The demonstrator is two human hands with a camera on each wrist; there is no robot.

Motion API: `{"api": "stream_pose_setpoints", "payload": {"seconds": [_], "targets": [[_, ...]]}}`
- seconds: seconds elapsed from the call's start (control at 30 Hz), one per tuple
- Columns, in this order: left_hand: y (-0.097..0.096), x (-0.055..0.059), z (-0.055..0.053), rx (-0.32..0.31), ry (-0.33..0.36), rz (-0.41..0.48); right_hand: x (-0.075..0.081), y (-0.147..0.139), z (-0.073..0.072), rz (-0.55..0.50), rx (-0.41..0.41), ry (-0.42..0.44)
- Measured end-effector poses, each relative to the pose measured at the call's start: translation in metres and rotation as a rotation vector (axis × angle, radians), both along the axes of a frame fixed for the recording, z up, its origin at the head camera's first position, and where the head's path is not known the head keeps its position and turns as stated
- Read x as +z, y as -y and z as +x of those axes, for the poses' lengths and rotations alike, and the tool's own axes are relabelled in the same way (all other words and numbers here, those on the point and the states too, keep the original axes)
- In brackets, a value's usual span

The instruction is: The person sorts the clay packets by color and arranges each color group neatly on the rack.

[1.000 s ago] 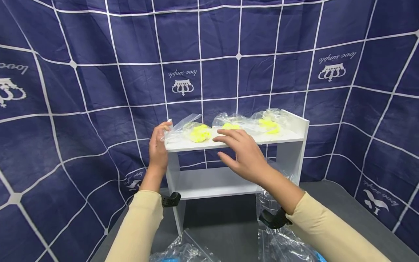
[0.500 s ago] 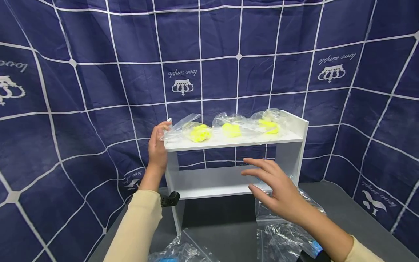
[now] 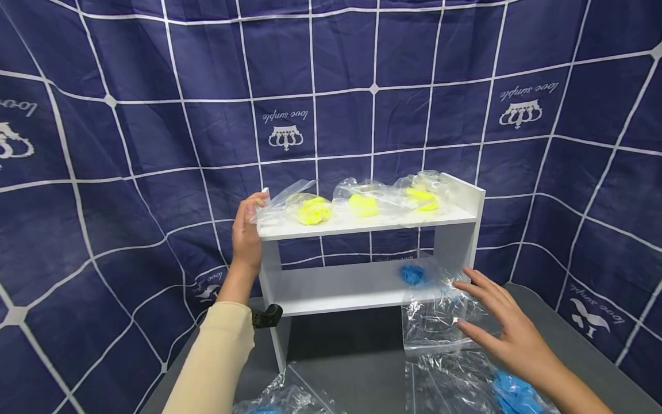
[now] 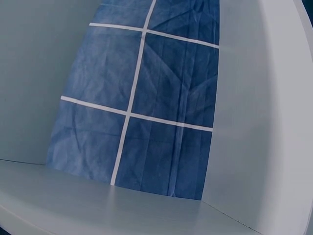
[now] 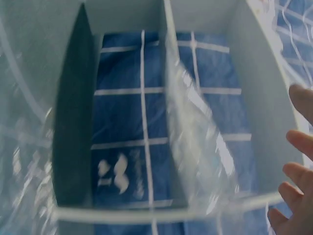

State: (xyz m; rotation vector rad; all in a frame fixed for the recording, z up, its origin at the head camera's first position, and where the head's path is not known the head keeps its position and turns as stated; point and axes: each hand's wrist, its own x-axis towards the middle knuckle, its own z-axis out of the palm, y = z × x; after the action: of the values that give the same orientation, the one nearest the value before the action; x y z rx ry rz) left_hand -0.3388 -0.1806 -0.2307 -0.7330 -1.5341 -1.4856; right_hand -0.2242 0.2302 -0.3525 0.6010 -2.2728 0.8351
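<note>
The head view's bottom edge cuts off the lower-left blue bundle (image 3: 266, 411), the lower-right blue bundle (image 3: 514, 394) and the left sleeve (image 3: 214, 356). Clear film veils the blue lump (image 3: 412, 274) on the lower shelf (image 3: 336, 287); what it is cannot be told. The right wrist view crops the right grip (image 5: 302, 200) and shows the clear bag (image 5: 195, 132) blurred.
</note>
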Motion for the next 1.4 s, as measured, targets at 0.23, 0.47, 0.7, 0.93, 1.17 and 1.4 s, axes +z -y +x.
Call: {"api": "stream_pose_setpoints", "payload": {"seconds": [0.23, 0.47, 0.7, 0.93, 1.17, 1.4], "targets": [[0.003, -0.002, -0.012, -0.013, 0.004, 0.007, -0.047, -0.048, 0.008, -0.109, -0.036, 0.152], [0.011, -0.012, -0.032, -0.012, -0.008, 0.019, -0.118, -0.086, 0.001, 0.050, -0.049, 0.143], [0.010, -0.012, -0.030, -0.035, -0.013, 0.023, -0.152, -0.112, -0.005, 0.209, 0.145, -0.077], [0.008, -0.008, -0.023, -0.055, 0.006, 0.039, -0.168, -0.120, -0.007, 0.230, 0.216, -0.039], [0.008, -0.006, -0.020, -0.055, 0.005, 0.048, -0.166, -0.122, 0.000, 0.254, 0.111, 0.056], [0.012, -0.012, -0.032, -0.065, 0.021, 0.047, -0.163, -0.121, 0.005, 0.286, 0.001, 0.173]]}}
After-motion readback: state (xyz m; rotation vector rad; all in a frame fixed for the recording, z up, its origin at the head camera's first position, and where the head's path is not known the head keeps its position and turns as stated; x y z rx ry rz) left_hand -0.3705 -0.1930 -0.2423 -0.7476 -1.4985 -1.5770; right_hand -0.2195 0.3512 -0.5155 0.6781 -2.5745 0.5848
